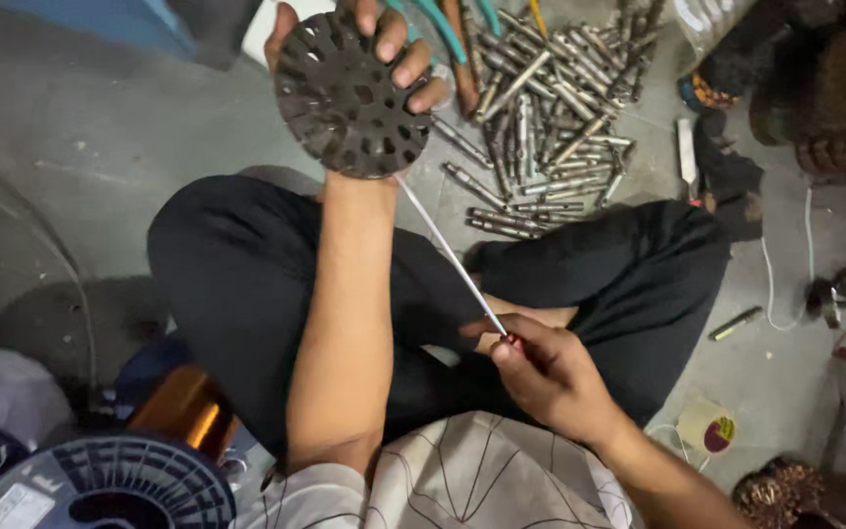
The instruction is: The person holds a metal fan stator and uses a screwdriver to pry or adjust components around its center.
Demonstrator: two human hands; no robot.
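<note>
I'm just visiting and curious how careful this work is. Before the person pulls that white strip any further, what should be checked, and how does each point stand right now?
1. Left hand grips the slotted metal disc firmly: ok.
2. Right hand pinches the white strip: ok.
3. Strip runs taut, unkinked: ok.
4. Strip seated in a slot: cannot tell.
5. Strip clear of the pile of metal shafts: ok.

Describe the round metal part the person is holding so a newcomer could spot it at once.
Above the crossed black-trousered legs, the left hand grips a dark slotted disc over the grey floor. Beside it lies a pile of metal shafts. Those are thin rods; only the disc is round, ringed with cut-out slots.
</note>
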